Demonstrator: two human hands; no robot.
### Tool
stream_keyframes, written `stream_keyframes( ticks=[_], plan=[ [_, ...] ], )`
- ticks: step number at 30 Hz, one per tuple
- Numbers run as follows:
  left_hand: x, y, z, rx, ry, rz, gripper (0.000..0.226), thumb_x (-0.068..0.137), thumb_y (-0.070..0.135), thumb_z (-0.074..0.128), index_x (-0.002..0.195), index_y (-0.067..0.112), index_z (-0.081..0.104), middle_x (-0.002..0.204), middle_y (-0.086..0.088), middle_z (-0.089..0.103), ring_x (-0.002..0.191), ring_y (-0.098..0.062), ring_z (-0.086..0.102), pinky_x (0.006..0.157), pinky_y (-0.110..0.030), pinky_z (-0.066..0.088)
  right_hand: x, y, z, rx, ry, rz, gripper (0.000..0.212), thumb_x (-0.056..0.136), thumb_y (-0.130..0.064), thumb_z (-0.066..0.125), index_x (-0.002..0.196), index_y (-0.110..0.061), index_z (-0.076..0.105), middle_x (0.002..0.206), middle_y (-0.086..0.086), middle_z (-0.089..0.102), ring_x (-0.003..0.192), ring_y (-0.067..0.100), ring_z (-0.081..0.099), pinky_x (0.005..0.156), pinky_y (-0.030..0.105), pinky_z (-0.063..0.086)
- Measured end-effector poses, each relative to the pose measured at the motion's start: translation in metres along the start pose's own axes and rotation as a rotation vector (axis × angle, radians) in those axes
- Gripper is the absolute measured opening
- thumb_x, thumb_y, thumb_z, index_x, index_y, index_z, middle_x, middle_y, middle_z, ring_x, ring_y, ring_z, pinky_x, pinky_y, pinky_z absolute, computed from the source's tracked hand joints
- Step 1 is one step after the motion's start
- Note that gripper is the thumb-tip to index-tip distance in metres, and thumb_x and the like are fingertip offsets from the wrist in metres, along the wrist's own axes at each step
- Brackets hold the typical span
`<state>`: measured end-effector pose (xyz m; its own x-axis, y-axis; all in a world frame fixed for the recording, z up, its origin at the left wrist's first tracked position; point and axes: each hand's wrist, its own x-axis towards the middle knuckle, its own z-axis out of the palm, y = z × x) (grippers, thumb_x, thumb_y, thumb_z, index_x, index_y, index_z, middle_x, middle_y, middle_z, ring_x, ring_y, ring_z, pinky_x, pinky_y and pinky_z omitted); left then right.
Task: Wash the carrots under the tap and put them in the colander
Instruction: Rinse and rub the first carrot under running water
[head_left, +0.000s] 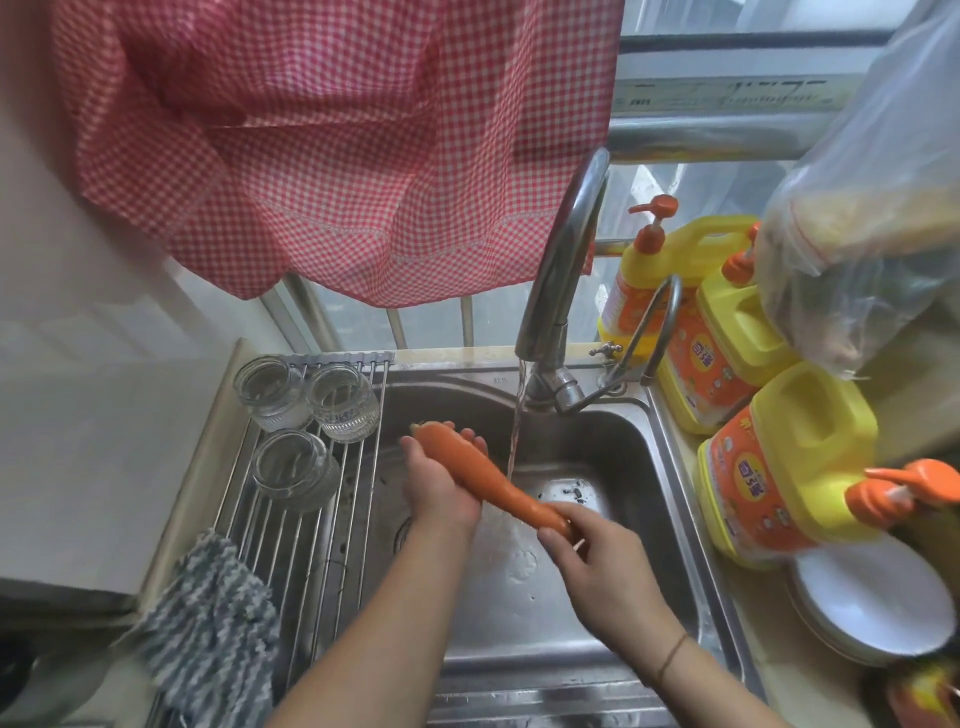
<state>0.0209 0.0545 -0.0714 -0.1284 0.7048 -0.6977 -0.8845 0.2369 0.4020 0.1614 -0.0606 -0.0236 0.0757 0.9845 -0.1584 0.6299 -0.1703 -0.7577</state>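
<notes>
Right hand (597, 556) pinches the carrot (483, 475) tip, left hand (441, 483) cradles it — wet, it may slip into the sink (670, 467).

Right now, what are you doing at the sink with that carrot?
A person is holding one carrot over the sink. The left hand cradles its thick end and the right hand grips its thin end. Water runs from the tap just beside the carrot. No colander is in view, so the carrot is not put away yet.

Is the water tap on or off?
On. A thin stream of water falls from the curved metal tap into the steel sink.
</notes>
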Motion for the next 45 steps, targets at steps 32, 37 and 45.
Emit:
stream_keyframes(
  ticks=[32, 37, 45],
  plan=[
    [-0.04, -0.031, 0.001, 0.139, -0.173, -0.217, 0.037, 0.101, 0.043, 0.04, 0.096, 0.012, 0.059, 0.074, -0.009, 0.067, 0.077, -0.025, 0.061, 0.081, -0.041, 0.049, -0.03, 0.031, -0.05, -0.435, -0.136, 0.058, 0.032, 0.088, -0.061, 0.05, 0.09, -0.031, 0.061, 0.071, -0.006, 0.065, 0.067, 0.009, 0.059, 0.061, 0.031, 0.047],
    [-0.037, -0.03, 0.005, 0.128, -0.25, -0.139, 0.028, 0.101, 0.03, 0.042, 0.089, 0.014, 0.061, 0.078, -0.004, 0.065, 0.073, -0.021, 0.062, 0.079, -0.037, 0.049, -0.047, 0.024, -0.053, 0.606, -0.207, 0.434, 0.052, 0.099, -0.044, 0.039, 0.064, -0.008, 0.055, 0.046, 0.007, 0.041, 0.044, 0.023, 0.046, 0.051, 0.033, 0.035],
    [-0.051, -0.03, 0.004, 0.272, -0.208, 0.091, 0.017, 0.101, 0.009, 0.046, 0.098, 0.013, 0.062, 0.078, -0.006, 0.065, 0.065, -0.017, 0.066, 0.074, -0.037, 0.055, -0.038, 0.034, -0.046, 0.092, -0.128, 0.198, 0.03, 0.088, -0.047, 0.06, 0.082, -0.018, 0.063, 0.06, -0.006, 0.056, 0.048, 0.008, 0.05, 0.05, 0.027, 0.038]
  ],
)
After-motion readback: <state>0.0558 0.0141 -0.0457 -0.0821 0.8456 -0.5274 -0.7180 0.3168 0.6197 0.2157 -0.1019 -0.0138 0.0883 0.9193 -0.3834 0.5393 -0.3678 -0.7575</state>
